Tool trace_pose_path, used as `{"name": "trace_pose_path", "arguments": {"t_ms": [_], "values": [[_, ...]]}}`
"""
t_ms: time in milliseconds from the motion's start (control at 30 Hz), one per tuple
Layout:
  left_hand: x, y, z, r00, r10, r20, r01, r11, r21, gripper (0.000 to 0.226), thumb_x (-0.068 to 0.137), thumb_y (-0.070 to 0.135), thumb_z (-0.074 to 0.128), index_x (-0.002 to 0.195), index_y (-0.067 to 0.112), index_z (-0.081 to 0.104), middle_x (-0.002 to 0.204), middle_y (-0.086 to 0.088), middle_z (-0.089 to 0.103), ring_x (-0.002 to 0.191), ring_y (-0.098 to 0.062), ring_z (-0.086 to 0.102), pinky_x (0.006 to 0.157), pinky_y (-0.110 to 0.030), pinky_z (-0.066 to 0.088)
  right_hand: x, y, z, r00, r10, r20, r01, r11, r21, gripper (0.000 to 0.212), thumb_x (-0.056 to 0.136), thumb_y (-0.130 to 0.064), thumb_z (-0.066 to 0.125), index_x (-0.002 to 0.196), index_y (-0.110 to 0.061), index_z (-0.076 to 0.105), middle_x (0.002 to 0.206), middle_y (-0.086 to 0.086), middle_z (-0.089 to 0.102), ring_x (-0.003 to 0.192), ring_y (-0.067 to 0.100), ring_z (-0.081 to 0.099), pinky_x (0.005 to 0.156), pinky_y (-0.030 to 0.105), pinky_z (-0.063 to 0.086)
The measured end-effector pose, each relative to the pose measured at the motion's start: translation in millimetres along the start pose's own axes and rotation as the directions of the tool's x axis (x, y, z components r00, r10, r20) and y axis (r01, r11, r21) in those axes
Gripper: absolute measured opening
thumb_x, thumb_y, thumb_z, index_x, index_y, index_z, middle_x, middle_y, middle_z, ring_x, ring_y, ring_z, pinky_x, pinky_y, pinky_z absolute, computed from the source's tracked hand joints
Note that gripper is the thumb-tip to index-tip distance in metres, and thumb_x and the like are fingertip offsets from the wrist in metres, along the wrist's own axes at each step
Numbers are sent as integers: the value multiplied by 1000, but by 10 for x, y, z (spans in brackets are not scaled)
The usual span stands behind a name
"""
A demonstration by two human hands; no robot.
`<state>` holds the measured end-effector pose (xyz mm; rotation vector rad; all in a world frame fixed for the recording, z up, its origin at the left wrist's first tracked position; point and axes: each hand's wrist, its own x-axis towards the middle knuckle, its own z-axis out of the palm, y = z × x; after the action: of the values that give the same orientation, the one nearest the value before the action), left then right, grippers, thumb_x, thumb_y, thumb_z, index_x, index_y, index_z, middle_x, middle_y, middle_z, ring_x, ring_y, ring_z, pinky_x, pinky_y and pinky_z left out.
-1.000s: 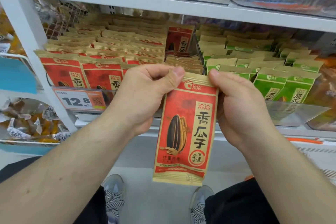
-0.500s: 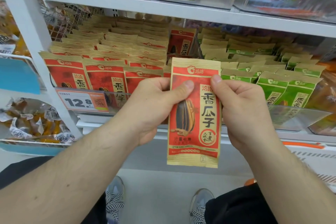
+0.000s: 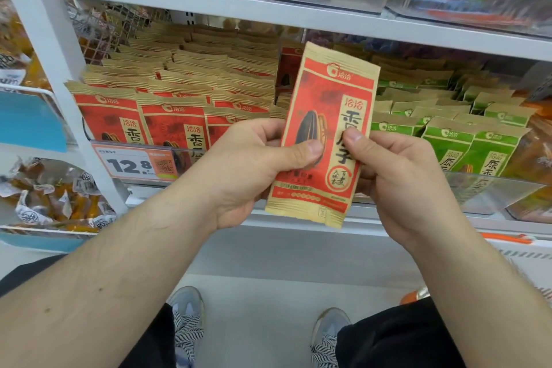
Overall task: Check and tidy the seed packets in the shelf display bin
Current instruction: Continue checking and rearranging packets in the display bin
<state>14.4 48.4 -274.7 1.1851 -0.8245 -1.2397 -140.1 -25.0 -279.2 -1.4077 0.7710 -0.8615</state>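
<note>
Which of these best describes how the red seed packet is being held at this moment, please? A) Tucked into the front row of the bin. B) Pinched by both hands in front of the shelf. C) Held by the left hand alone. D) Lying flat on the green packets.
B: the left hand and right hand each pinch the red seed packet, thumbs on its front, holding it upright, slightly tilted, before the shelf.
</note>
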Motion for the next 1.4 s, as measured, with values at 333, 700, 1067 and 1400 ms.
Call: {"name": "trace_pose_path", "arguments": {"t_ms": [333, 700, 1067, 1400], "values": [[18, 16, -40, 996, 79, -31, -83, 987, -135, 42, 72, 16, 65, 112, 2, 66, 102, -20, 73, 87, -33, 71, 74, -47, 61, 16, 18, -166, 953, 41, 299, -47, 999, 12, 43, 66, -15, 76, 106, 0, 67, 90, 15, 74, 70, 21, 68, 51, 24, 51], [38, -63, -41, 958, 247, -143, -193, 930, 312, 30, 82, 27, 77, 110, 25, 65, 105, 3, 73, 83, -14, 73, 75, -40, 60, -75, 10, 11, 976, -179, 121, 195, 972, -129, 57, 67, 4, 73, 117, -23, 64, 99, 3, 73, 80, 24, 70, 58, 35, 57], [62, -113, -70, 999, 39, -21, -38, 999, 37, 23, 90, 9, 60, 111, 16, 66, 103, -6, 75, 95, -23, 71, 85, -44, 53, -164, 102, 263, 955, -295, -15, 260, 864, -432, 43, 73, -12, 79, 103, -32, 56, 68, -11, 44, 52, 2, 43, 49, 23, 42], [52, -125, -51, 994, -28, 108, 20, 997, 77, 31, 76, 26, 69, 106, 17, 69, 96, -7, 75, 84, -22, 71, 72, -39, 59, -92, 4, 90, 978, -127, -165, 100, 982, -161, 14, 92, -14, 61, 82, -10, 70, 76, 7, 75, 69, 22, 72, 63, 40, 58]]}}
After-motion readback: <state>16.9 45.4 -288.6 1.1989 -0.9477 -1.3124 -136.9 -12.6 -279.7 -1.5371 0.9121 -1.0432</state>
